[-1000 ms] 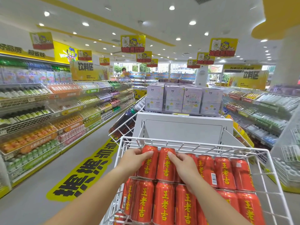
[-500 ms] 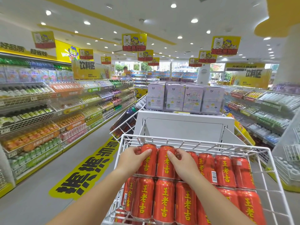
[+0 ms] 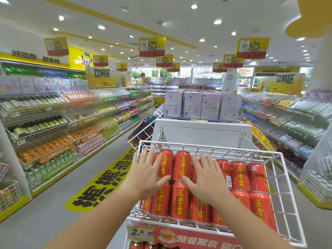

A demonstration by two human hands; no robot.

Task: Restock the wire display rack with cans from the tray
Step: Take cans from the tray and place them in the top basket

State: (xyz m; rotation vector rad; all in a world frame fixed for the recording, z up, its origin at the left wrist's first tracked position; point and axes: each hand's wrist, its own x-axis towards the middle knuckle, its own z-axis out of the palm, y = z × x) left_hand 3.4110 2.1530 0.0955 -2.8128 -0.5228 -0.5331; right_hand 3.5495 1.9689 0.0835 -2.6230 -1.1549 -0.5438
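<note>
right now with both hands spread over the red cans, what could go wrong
The left hand and right hand are spread open over the red cans without gripping, so on the sloped wire rack the back row might shift once they lift. The barcode-up can hides its label, so the facing may end up uneven.
</note>
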